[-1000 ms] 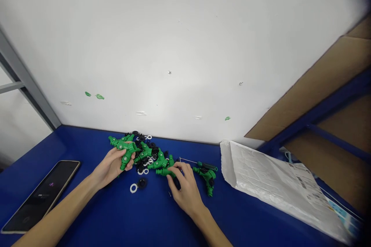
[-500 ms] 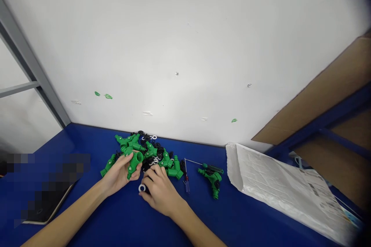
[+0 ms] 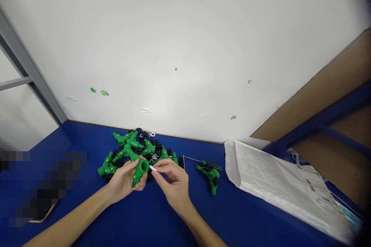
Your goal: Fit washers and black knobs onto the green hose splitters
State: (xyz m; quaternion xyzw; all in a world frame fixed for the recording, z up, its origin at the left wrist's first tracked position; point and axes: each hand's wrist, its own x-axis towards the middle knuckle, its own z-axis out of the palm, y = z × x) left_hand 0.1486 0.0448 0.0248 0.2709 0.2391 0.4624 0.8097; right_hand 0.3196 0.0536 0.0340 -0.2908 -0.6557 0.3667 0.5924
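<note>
My left hand [image 3: 123, 182] is closed round a green plastic Y-shaped hose connector [image 3: 136, 175], its round open end turned to the right. Between thumb and fingertips, my right hand [image 3: 176, 185] pinches a thin white ring washer [image 3: 153, 168], seen edge-on close beside that opening. I cannot tell whether the washer touches the connector. Behind both hands lies a heap of similar green connectors [image 3: 108, 165], mixed with black parts [image 3: 138, 129] and white rings [image 3: 153, 134].
To the right, a green-handled screwdriver [image 3: 211, 165] lies by a separate green connector [image 3: 211, 179] with black parts. A white padded mailing bag [image 3: 272, 185] covers the right side. At left is a dark flat device [image 3: 43, 214], partly pixelated. A white wall [image 3: 174, 38] rises behind the blue table [image 3: 124, 224].
My right hand has lifted from beside the heap and turned, bringing the white washer up to the connector's opening. The left hand keeps its hold. The view has shifted slightly.
</note>
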